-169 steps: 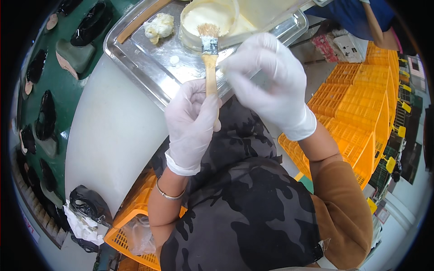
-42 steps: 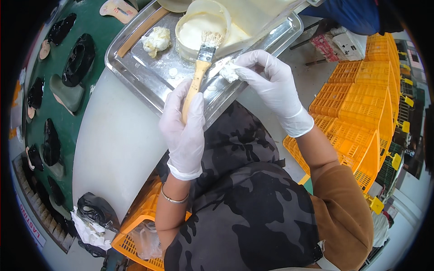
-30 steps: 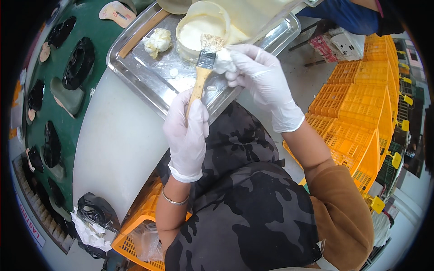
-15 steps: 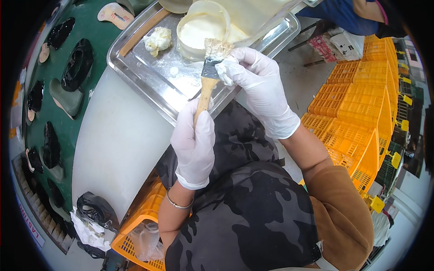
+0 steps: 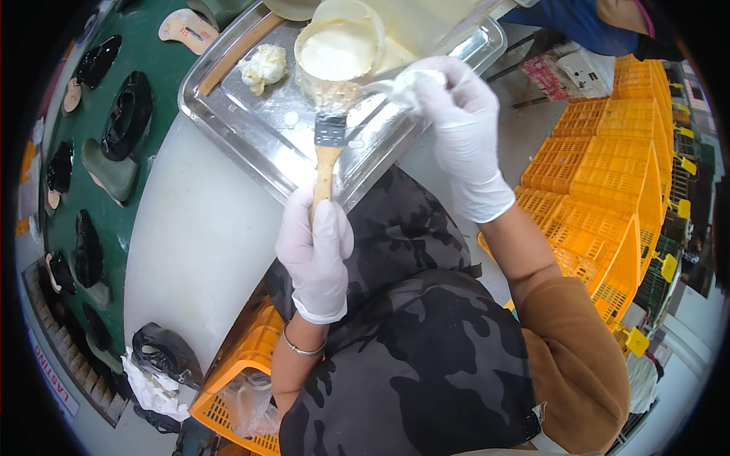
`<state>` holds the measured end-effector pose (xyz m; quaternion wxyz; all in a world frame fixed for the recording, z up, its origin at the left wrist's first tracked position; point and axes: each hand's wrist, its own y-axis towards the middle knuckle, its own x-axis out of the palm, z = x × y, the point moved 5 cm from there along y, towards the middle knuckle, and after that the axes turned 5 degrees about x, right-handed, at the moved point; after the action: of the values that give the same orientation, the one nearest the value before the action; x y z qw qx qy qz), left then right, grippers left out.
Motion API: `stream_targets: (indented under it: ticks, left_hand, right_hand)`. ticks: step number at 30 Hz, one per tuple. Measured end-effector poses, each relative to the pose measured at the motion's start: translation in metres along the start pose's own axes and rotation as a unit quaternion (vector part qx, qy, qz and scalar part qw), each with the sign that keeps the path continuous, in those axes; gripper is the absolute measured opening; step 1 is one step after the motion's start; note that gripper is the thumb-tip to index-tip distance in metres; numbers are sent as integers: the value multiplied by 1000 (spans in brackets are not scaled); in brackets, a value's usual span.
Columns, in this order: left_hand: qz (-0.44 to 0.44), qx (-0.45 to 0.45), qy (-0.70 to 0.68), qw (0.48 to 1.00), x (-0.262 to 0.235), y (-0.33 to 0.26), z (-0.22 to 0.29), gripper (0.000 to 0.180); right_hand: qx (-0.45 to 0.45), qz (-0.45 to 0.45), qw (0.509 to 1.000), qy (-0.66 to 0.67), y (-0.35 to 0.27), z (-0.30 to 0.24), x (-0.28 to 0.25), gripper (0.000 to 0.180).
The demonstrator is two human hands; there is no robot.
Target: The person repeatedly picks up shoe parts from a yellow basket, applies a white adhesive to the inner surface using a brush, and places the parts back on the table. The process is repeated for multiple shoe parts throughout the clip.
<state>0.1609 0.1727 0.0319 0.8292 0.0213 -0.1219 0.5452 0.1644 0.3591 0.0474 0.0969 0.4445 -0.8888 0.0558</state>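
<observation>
1. Head view: holds a flat brush with pale wooden handle, dark ferrule and cream-caked bristles (image 5: pixel 329 140) over the tray, white-gloved left hand (image 5: pixel 312 247) closed round the handle, so nearest.
2. Pinches a crumpled white wad (image 5: pixel 411 87) in the white-gloved right hand (image 5: pixel 465 121), just right of the bristles; too blurred to tell whether touching.
3. Points the bristles away from the body, long axis leaning slightly right, toward a round translucent tub of white paste (image 5: pixel 369 26) on a shiny steel tray (image 5: pixel 258 129).

Tray (image 5: pixel 258 125) is showing glossy metal; brush handle (image 5: pixel 326 166), matt wood; bristles (image 5: pixel 336 96) are looking rough; crates (image 5: pixel 597 167) are showing plastic.
</observation>
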Motion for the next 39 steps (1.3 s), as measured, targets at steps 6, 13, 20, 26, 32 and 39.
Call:
stream_targets:
  ticks: [6, 13, 20, 26, 32, 39]
  left_hand:
    - [-36, 45, -22, 998, -18, 4, 5, 28]
    - [-34, 113, 8, 993, -43, 7, -1, 24]
    - [-74, 142, -17, 987, -34, 12, 14, 25]
    - [-57, 131, -21, 989, -32, 12, 16, 24]
    - [-2, 109, -15, 994, -38, 8, 12, 28]
    - [41, 72, -1, 997, -46, 16, 14, 29]
  right_hand:
    - [-30, 28, 998, -39, 1, -8, -20, 11]
    - [-134, -74, 919, -364, -8, -6, -2, 19]
    - [-295, -122, 789, -525, -2, -1, -4, 9]
    - [-272, -129, 773, -558, 2, 2, -8, 10]
    - [-251, -66, 815, -518, 9, 1, -14, 11]
    - [-313, -237, 732, -556, -2, 4, -7, 16]
